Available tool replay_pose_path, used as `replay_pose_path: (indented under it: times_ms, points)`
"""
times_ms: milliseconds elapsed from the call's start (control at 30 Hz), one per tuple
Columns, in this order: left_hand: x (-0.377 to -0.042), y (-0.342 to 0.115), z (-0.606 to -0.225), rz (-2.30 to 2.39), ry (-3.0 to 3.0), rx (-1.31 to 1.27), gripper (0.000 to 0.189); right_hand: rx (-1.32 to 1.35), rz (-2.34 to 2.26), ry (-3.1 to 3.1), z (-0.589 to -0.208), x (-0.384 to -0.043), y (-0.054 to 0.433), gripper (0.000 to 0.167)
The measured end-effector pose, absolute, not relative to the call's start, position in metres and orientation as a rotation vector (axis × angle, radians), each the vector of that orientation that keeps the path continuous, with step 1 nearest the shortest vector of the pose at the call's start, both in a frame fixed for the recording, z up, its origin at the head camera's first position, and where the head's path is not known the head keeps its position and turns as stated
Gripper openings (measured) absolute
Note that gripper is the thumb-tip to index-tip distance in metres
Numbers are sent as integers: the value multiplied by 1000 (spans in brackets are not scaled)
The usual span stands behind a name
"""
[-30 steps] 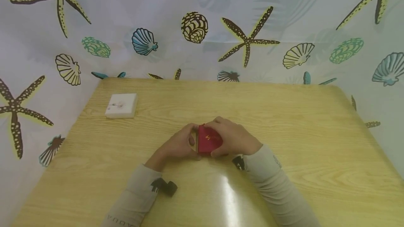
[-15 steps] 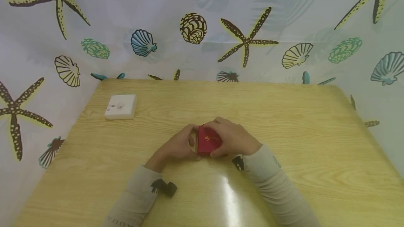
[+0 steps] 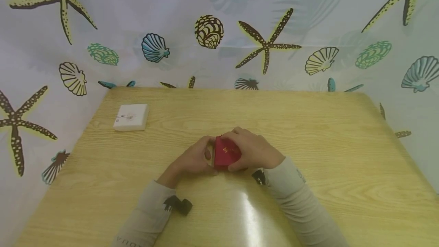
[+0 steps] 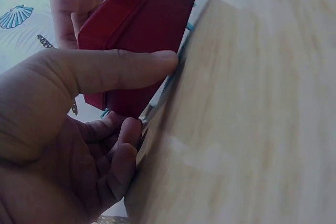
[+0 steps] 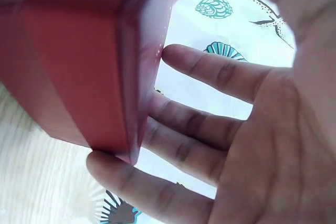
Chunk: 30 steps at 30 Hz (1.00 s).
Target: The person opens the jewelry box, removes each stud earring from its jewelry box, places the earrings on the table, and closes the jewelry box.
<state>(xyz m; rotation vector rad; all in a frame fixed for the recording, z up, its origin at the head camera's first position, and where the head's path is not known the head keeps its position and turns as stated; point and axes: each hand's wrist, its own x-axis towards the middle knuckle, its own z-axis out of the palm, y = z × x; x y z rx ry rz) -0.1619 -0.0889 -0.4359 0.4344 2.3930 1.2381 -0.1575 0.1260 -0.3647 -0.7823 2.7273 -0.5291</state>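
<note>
A small red box (image 3: 225, 154) with gold lettering on its top is near the middle of the wooden table, between both hands. My left hand (image 3: 194, 158) holds its left end, the thumb along one side. In the left wrist view, that thumb lies across the dark red box (image 4: 157, 19), above a seam. From the right, my right hand (image 3: 255, 149) grips the box between thumb and fingers, covering its right part. The right wrist view shows the fingertips against the box (image 5: 79, 72) and a paler band along its side. What is inside is hidden.
A white square box (image 3: 131, 117) with a flower print sits at the table's back left. Behind the wooden table (image 3: 326, 136) hangs a white curtain (image 3: 185, 3) printed with shells and starfish. Dark wrist mounts (image 3: 178, 204) are strapped to the sleeves.
Both hands stay round the red box in nearly the same place. The whole head view has shifted very slightly.
</note>
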Motion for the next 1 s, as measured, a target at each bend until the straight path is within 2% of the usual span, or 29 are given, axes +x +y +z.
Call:
replay_pose_path:
  times_ms: [367,633,1000]
  points:
    - [-165,-89,-438,1230,2451,499,89,-760,-606,2737,-353,-165,139,81]
    - [-163,-90,-441,1205,2456,509,92,-754,-659,2730,-343,-186,180,82]
    - [-161,-92,-437,1205,2423,494,95,-673,-588,2712,-333,-221,237,75]
